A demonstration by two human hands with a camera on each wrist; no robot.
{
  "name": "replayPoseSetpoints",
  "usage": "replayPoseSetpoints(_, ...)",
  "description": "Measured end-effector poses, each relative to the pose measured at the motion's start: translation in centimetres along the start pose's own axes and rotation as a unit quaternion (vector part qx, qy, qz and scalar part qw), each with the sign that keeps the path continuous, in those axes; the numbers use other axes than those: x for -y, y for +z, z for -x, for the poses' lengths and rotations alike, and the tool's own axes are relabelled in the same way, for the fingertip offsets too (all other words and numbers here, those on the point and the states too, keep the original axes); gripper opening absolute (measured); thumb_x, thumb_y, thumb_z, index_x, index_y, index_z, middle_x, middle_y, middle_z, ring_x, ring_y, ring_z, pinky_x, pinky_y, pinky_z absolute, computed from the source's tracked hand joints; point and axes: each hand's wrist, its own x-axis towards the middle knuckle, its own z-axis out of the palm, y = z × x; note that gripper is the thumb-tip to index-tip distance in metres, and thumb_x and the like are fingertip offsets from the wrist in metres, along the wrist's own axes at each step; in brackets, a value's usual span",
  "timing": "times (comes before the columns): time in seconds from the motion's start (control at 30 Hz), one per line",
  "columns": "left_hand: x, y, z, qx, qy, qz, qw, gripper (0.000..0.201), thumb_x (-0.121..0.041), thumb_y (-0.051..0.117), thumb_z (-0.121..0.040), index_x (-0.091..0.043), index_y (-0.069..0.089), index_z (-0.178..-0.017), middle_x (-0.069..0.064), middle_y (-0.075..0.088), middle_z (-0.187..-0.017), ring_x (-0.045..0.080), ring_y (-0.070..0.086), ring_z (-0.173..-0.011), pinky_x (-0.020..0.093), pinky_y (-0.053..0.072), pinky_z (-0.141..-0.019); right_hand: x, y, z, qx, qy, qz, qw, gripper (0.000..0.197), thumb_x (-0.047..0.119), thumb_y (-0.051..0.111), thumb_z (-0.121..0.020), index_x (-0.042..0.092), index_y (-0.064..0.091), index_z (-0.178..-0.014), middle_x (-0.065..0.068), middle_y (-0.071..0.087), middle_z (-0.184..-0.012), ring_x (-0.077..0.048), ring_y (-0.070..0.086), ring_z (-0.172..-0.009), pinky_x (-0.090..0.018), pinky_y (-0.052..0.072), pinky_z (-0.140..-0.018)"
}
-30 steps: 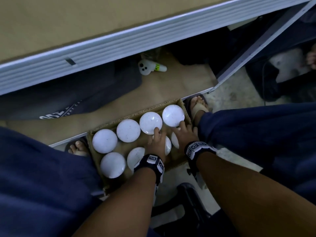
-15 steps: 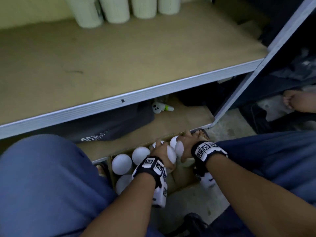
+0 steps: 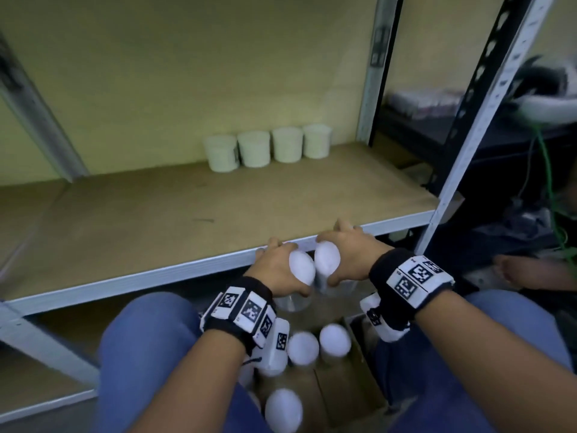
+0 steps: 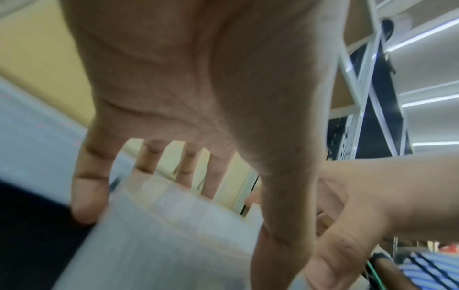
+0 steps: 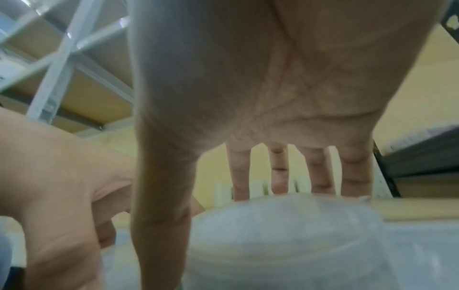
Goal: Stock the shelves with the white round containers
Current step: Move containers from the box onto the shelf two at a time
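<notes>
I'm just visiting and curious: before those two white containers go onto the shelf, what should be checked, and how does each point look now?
1. Left hand grips its container: ok.
2. Right hand grips its container: ok.
3. Containers raised to the shelf edge: ok.
4. Bare shelf board in front of the row of four containers: ok.
5. Lids tight: cannot tell.
6. More left in the cardboard box: ok, several.
</notes>
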Motion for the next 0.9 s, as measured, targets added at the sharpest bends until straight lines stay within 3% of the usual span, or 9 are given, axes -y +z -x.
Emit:
replayPoseSetpoints(0.27, 0.0, -8.5, 1.7, -0.08, -0.008, 0.016, 0.997, 0.09, -0.046, 0.08, -0.057, -0.027, 0.043, -0.137, -0.001, 0.042, -0.133, 0.023, 0.044, -0.125, 0.04, 0.045, -0.099, 3.4, -7.1, 0.7, -0.086, -0.026, -0.046, 0.995, 0.085, 0.043, 0.081, -0.06, 0.036, 0.042, -0.135, 0.0, 0.035, -0.125, -0.029, 0.048, -0.113, -0.038, 0.043, -0.093)
replayPoseSetpoints(0.47, 1.1, -12.5, 2.0, -0.131, -0.017, 0.002, 0.991, 0.09, -0.044, 0.08, -0.058, -0.026, 0.044, -0.138, 0.001, 0.043, -0.135, 0.023, 0.043, -0.128, 0.034, 0.043, -0.096, 5.8, -9.6, -1.3, -0.11, -0.046, -0.067, 0.991, 0.086, 0.045, 0.081, -0.057, 0.034, 0.045, -0.134, -0.002, 0.038, -0.127, -0.028, 0.049, -0.116, -0.046, 0.045, -0.099)
replayPoseSetpoints(0.73, 4.3, -14.3, 1.2, -0.161, -0.039, 0.029, 0.986, 0.078, -0.039, 0.081, -0.062, -0.024, 0.052, -0.132, 0.001, 0.048, -0.13, 0.021, 0.049, -0.118, 0.029, 0.042, -0.086, 8.4, -9.7, -5.2, -0.121, -0.075, -0.091, 0.986, 0.075, 0.039, 0.083, -0.061, 0.024, 0.055, -0.129, -0.004, 0.044, -0.124, -0.024, 0.052, -0.11, -0.03, 0.045, -0.083)
replayPoseSetpoints(0.9, 6.7, -14.1, 0.3, -0.171, -0.063, 0.039, 0.982, 0.077, -0.039, 0.081, -0.061, -0.022, 0.054, -0.131, 0.002, 0.049, -0.132, 0.021, 0.049, -0.121, 0.03, 0.042, -0.09, 10.0, -8.6, -7.8, -0.109, -0.081, -0.103, 0.985, 0.072, 0.04, 0.082, -0.059, 0.025, 0.058, -0.126, -0.005, 0.049, -0.131, -0.022, 0.048, -0.12, -0.034, 0.046, -0.094)
